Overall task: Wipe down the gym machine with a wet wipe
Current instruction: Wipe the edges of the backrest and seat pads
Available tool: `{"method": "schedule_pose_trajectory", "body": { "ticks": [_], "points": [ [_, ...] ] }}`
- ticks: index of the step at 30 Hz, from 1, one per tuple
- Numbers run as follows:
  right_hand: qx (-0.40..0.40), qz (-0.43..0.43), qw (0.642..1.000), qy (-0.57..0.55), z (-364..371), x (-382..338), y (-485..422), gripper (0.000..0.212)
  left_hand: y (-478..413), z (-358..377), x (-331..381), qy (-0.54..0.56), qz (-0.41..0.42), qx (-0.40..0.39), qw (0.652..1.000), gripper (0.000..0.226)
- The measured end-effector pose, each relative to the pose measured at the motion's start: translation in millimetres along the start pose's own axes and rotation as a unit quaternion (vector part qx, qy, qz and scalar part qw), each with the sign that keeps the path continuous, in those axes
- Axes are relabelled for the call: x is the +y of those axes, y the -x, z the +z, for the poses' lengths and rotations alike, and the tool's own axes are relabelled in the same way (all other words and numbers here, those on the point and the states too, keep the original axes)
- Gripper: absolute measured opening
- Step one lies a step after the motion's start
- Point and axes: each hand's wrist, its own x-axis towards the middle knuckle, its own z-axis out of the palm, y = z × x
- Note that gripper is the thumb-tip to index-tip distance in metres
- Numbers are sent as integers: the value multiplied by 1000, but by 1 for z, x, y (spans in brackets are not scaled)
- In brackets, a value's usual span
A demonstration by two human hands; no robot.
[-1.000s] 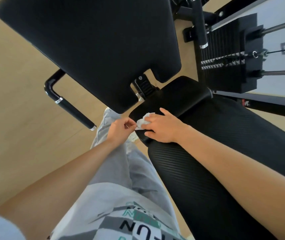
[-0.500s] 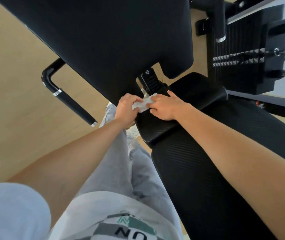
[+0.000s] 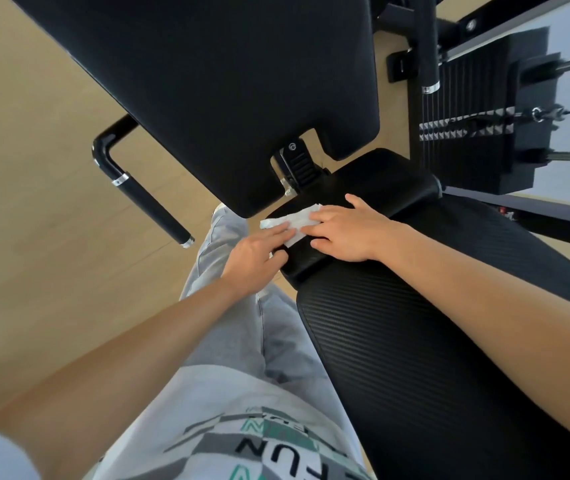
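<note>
A white wet wipe (image 3: pixel 292 219) lies spread flat on the small black seat pad (image 3: pixel 384 183) of the gym machine, just under the lower edge of the big black back pad (image 3: pixel 228 81). My left hand (image 3: pixel 256 256) presses the wipe's near edge with straight fingers. My right hand (image 3: pixel 346 233) lies flat on the seat pad, its fingertips on the wipe's right end. The ribbed black long pad (image 3: pixel 415 341) runs under my right forearm.
A black handle bar (image 3: pixel 145 199) with chrome rings juts out at the left over the wooden floor (image 3: pixel 34 237). The weight stack (image 3: pixel 470 126) with its guide rods and cable stands at the upper right. A black adjustment lever (image 3: pixel 295 164) sits between the pads.
The crumpled wipe, pinched between both hands before, now lies unfolded flat on the seat pad. Both hands have opened onto it.
</note>
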Motion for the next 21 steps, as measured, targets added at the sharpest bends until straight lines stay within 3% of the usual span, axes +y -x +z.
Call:
{"method": "schedule_pose_trajectory", "body": {
  "ticks": [5,8,16,21],
  "points": [
    [22,30,999,-35,0,-3,-44,50,-41,-5,-19,59,-94,-7,994,50],
    [23,33,998,-47,1,-7,-51,49,-45,-7,-21,88,-106,-4,991,45],
    [2,-31,997,-72,7,-18,19,43,44,-9,3,55,-19,-38,998,67],
    [54,-16,997,-52,17,-7,52,44,64,-2,32,45,62,-63,995,60]
  ]
}}
